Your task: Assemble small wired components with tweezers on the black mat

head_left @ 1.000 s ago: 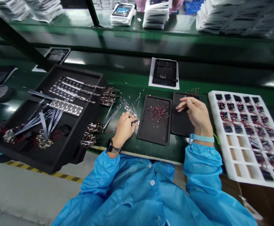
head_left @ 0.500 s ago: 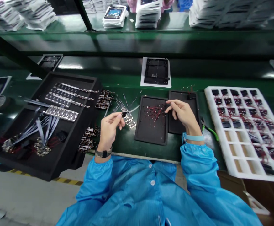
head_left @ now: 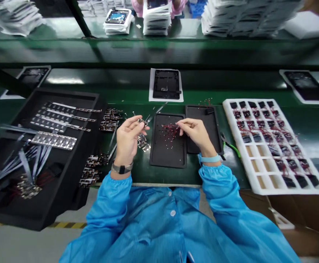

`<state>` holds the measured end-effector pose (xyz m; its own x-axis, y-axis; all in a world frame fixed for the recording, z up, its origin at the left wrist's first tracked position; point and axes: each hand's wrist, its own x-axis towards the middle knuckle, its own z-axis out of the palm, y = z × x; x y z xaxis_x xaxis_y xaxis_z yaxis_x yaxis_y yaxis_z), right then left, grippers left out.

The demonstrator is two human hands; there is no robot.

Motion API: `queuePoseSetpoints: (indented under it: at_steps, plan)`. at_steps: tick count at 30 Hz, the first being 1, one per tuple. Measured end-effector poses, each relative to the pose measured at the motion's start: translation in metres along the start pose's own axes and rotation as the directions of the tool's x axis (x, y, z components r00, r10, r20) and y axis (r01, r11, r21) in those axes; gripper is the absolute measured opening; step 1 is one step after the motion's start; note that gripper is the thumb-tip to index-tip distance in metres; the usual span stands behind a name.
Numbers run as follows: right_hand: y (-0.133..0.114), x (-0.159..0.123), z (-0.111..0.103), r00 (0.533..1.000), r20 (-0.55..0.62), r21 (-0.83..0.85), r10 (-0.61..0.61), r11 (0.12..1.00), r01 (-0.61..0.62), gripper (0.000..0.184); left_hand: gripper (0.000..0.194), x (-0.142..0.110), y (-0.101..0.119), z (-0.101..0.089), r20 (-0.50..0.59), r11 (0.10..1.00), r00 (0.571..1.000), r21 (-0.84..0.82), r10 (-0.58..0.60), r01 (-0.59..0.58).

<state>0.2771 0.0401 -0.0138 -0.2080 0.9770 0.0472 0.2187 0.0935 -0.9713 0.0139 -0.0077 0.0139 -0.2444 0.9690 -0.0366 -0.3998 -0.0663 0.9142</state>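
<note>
- Roughly at the middle of the green bench (head_left: 132, 173), the left hand (head_left: 127, 142) is raised, pinching a small circuit board (head_left: 140, 121) between thumb and fingers.
- The right hand (head_left: 196, 133) reaches over the near black tray (head_left: 167, 162), fingertips drawn together at the right edge of the red-wired parts (head_left: 169, 132) lying in it.
- That tray sits tight beside the second black tray (head_left: 202, 145); bare bench runs from both to the front edge, giving the forearms room.
- Loose boards (head_left: 144, 144) lie below the left hand, just left of the near tray, so that side is tighter.
- Green-handled pliers (head_left: 231, 147) fill part of the gap between the second tray and the white foam tray (head_left: 242, 148).
- The fingers cover part of the held board, and its finer detail is too small to read.
- Whether the right fingertips are closed on a wired part, I cannot tell.
- The large black bin (head_left: 71, 164) is cut off at left; pink sleeves (head_left: 137, 8) across the bench are cropped by the top edge.
</note>
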Motion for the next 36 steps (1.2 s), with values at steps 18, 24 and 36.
queuePoseSetpoints:
  at_steps: [18,24,36]
  plan:
    - [-0.013,-0.015,0.025,0.989,0.151,-0.010,0.002,1.000,0.000,0.021,0.024,0.011,-0.055,0.030,0.262,0.952,0.923,-0.040,-0.282,0.303]
    - [-0.013,-0.017,0.025,0.988,0.157,-0.046,0.000,0.999,0.008,0.022,0.028,0.010,-0.055,0.028,0.270,0.934,0.901,-0.014,-0.339,0.356]
    - [-0.020,-0.017,0.019,0.959,0.281,-0.065,0.042,0.998,-0.025,0.023,0.031,0.006,-0.047,0.030,0.237,0.936,0.908,0.160,-0.346,0.315]
